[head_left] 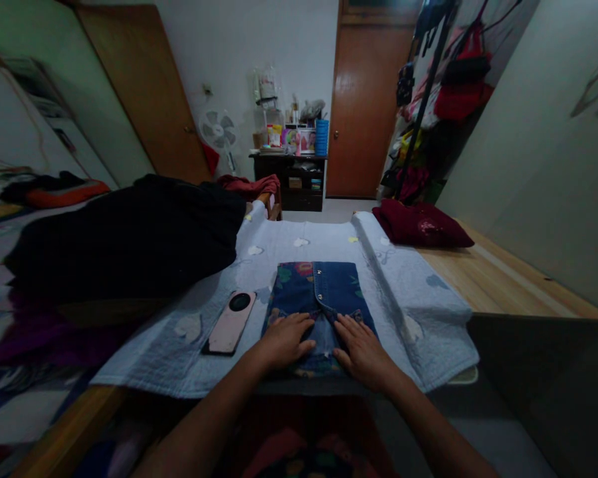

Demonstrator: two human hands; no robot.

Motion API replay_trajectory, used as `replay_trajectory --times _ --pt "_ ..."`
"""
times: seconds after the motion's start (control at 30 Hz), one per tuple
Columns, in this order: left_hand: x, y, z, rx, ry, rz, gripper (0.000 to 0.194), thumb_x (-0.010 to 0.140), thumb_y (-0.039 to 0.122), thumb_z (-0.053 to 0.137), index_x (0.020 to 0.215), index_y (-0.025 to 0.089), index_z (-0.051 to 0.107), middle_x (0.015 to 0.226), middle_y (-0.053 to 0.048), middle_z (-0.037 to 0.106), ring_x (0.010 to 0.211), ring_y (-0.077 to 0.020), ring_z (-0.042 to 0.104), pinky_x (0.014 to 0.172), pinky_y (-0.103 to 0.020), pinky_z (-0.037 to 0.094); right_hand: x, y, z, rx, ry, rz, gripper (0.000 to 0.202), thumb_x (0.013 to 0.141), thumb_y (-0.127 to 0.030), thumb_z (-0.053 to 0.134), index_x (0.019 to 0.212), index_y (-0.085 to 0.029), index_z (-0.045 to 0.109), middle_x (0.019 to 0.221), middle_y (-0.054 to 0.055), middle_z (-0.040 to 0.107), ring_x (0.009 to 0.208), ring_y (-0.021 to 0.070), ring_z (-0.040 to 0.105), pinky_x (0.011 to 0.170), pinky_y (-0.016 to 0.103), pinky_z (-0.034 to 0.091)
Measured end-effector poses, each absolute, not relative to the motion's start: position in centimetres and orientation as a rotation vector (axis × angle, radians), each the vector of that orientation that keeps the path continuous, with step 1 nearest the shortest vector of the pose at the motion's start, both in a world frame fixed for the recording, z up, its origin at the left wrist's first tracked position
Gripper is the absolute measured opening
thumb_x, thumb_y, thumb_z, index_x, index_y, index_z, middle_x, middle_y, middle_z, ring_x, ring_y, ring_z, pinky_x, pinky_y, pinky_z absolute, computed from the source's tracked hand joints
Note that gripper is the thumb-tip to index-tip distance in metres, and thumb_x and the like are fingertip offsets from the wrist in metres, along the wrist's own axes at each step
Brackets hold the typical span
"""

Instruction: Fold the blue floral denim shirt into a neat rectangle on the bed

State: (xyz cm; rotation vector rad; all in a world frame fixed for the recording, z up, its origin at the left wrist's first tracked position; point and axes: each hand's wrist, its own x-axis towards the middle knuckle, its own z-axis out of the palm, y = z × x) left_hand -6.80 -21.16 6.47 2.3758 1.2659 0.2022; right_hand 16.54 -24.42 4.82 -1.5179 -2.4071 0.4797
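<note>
A folded blue denim garment (337, 282) with flower patterns and two snap buttons lies on a light blue quilted cloth (274, 234). My left hand (286, 337) rests flat on its near left part, fingers spread. On the near right part lies my right hand (361, 345), palm down with its fingers stretched out. A paler patch of the denim shows between the two hands. Left of the garment, apart from my left hand, is a pink phone (232, 323) with a round black camera.
A large black garment (129, 245) is heaped at the left. At the right, a folded dark red garment (422, 224) sits partly on a wooden board (503, 279). Farther back stand a white fan (218, 129) and a dark cabinet (289, 192).
</note>
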Motion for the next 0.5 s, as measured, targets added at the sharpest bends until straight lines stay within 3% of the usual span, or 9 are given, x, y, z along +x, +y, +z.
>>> replay_trajectory --times 0.1,0.17,0.3,0.5 --pt "-7.4 -19.6 6.6 2.282 1.182 0.357 0.039 0.092 0.040 0.047 0.121 0.020 0.062 0.127 -0.010 0.063 0.119 -0.0243 0.056 0.105 -0.040 0.039 17.5 -23.0 5.7 -1.427 -2.324 0.602 0.043 0.092 -0.037 0.050 0.128 -0.017 0.058 0.138 0.014 0.055 0.129 0.0276 0.048 0.108 0.045 0.036" --pt "-8.0 -18.1 6.7 2.201 1.264 0.540 0.036 0.092 0.038 0.045 0.116 0.019 0.064 0.123 -0.010 0.064 0.119 -0.0238 0.055 0.106 -0.039 0.039 18.6 -21.2 5.9 -1.458 -2.166 0.614 0.038 0.095 -0.036 0.041 0.121 -0.017 0.062 0.122 0.011 0.065 0.113 0.0224 0.060 0.098 0.037 0.045" --pt "-9.5 -15.0 5.7 1.881 1.732 0.760 0.046 0.078 0.030 0.059 0.122 0.015 0.056 0.126 -0.013 0.061 0.129 -0.0301 0.048 0.109 -0.044 0.034 20.7 -17.4 4.9 -1.779 -1.914 0.282 0.035 0.089 -0.031 0.049 0.117 -0.013 0.062 0.115 0.015 0.066 0.108 0.0247 0.061 0.096 0.037 0.044" --pt "-10.8 -12.9 3.3 1.417 1.747 0.826 0.070 0.062 0.023 0.074 0.125 0.014 0.046 0.119 -0.017 0.065 0.113 -0.0300 0.061 0.093 -0.037 0.047 21.2 -14.8 2.7 -2.051 -1.875 0.401 0.047 0.086 -0.042 0.055 0.116 -0.007 0.059 0.109 0.022 0.068 0.101 0.0292 0.065 0.083 0.036 0.048"
